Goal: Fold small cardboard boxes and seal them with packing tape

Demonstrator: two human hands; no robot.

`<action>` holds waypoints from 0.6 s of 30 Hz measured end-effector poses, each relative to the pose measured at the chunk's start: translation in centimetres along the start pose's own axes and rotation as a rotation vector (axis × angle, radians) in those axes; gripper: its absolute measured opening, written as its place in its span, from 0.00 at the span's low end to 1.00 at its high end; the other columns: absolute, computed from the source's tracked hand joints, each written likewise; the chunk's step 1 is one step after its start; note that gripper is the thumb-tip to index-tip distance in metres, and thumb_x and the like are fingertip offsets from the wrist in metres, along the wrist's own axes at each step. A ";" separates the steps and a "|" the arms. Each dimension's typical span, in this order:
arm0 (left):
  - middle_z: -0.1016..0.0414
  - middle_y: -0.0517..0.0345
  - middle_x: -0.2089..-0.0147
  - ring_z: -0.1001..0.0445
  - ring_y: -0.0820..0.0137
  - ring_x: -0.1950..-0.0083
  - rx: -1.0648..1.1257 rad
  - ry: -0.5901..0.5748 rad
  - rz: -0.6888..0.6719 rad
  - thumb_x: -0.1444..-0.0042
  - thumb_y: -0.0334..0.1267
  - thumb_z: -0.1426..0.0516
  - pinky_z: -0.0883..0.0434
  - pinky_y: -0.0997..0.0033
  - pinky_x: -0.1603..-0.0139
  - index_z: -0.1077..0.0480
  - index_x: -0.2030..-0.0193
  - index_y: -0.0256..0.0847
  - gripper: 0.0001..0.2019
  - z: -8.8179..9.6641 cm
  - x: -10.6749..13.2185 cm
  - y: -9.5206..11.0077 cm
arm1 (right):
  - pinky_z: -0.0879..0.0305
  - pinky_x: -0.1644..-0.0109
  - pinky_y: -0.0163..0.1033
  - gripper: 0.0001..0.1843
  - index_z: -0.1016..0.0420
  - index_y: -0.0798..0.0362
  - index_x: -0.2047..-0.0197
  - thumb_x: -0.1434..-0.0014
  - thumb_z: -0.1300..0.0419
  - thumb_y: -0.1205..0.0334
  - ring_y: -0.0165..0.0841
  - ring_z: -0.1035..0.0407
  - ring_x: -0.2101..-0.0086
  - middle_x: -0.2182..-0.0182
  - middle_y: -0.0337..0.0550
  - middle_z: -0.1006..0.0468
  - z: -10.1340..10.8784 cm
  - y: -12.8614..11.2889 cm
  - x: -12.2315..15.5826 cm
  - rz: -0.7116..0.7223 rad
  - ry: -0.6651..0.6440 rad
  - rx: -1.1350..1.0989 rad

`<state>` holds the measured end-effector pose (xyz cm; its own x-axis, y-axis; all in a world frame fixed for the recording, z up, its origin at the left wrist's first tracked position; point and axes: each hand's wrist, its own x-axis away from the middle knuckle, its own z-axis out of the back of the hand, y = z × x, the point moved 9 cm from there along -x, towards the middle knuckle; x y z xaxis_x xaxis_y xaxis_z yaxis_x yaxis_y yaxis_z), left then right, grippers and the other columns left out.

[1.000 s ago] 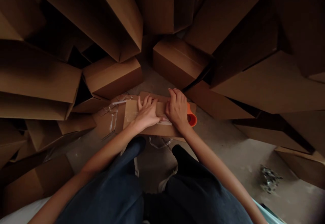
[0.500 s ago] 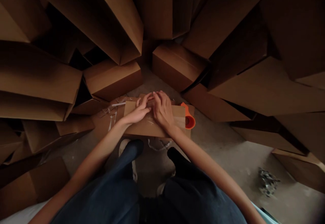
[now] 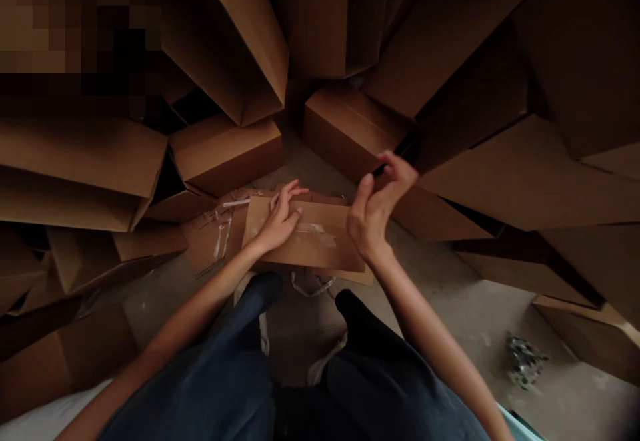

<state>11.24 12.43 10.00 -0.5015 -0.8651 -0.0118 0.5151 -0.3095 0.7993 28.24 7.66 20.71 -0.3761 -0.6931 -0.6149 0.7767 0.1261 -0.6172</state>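
A small flat cardboard box (image 3: 320, 248) lies on the floor in front of my knees, with a strip of clear tape (image 3: 316, 231) across its top. My left hand (image 3: 279, 220) lies on the box's left part, fingers stretched out over its far edge. Lifted above the box's right end, my right hand (image 3: 379, 206) has its thumb and curved fingers apart, and I see nothing in it. The orange tape dispenser from a moment ago does not show.
Tall stacks of brown cardboard boxes (image 3: 225, 151) close in on the left, back and right. Flattened cardboard with tape scraps (image 3: 215, 238) lies under and left of the box. A crumpled wad (image 3: 526, 360) sits on the concrete floor (image 3: 465, 308) at right.
My right hand has lifted off the box top and moved up and to the right. The orange dispenser beside the box is out of sight. My left hand stays on the box.
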 end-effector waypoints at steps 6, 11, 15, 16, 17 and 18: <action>0.28 0.50 0.40 0.33 0.68 0.36 -0.095 0.117 -0.036 0.39 0.24 0.58 0.41 0.55 0.33 0.53 0.32 0.44 0.28 -0.3 0.5 0.6 | 0.43 0.35 0.58 0.28 0.55 0.45 0.30 0.32 0.58 0.66 0.42 0.43 0.38 0.42 0.52 0.36 -2.2 -1.5 2.0 0.231 -0.145 0.111; 0.29 0.44 0.40 0.33 0.63 0.37 -0.317 0.103 -0.072 0.38 0.25 0.58 0.42 0.53 0.32 0.47 0.33 0.37 0.26 -1.3 0.9 1.3 | 0.41 0.37 0.55 0.25 0.46 0.49 0.33 0.32 0.56 0.66 0.40 0.42 0.38 0.41 0.53 0.34 -7.9 1.7 6.4 0.196 -0.453 0.165; 0.26 0.43 0.43 0.30 0.61 0.41 -0.343 0.111 -0.092 0.33 0.30 0.60 0.40 0.52 0.35 0.45 0.33 0.34 0.22 -1.2 0.9 1.4 | 0.43 0.37 0.59 0.25 0.50 0.46 0.31 0.30 0.57 0.61 0.42 0.41 0.39 0.41 0.54 0.36 -2.5 1.7 2.2 0.118 -0.210 0.105; 0.26 0.43 0.43 0.30 0.61 0.41 -0.345 0.108 -0.094 0.33 0.30 0.60 0.40 0.52 0.35 0.45 0.34 0.34 0.22 -1.2 0.9 1.4 | 0.45 0.37 0.62 0.25 0.52 0.47 0.31 0.30 0.58 0.60 0.44 0.42 0.38 0.40 0.54 0.38 -0.4 1.7 0.7 0.081 -0.115 0.099; 0.26 0.44 0.43 0.30 0.61 0.41 -0.349 0.104 -0.091 0.32 0.31 0.60 0.41 0.52 0.35 0.45 0.34 0.34 0.22 -1.3 0.9 1.3 | 0.46 0.37 0.64 0.26 0.53 0.47 0.30 0.30 0.59 0.59 0.46 0.44 0.38 0.39 0.55 0.40 1.3 1.7 -0.6 0.042 -0.044 0.096; 0.26 0.45 0.43 0.30 0.61 0.41 -0.354 0.102 -0.082 0.32 0.31 0.60 0.41 0.51 0.35 0.45 0.33 0.35 0.22 -1.3 0.8 1.3 | 0.47 0.37 0.65 0.26 0.53 0.47 0.30 0.29 0.60 0.58 0.47 0.45 0.37 0.38 0.56 0.41 2.8 1.8 -1.5 0.014 0.015 0.091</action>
<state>12.35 10.83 10.24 -0.4884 -0.8612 -0.1409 0.6935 -0.4811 0.5362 31.59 6.98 21.91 -0.3720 -0.6807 -0.6311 0.8242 0.0705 -0.5619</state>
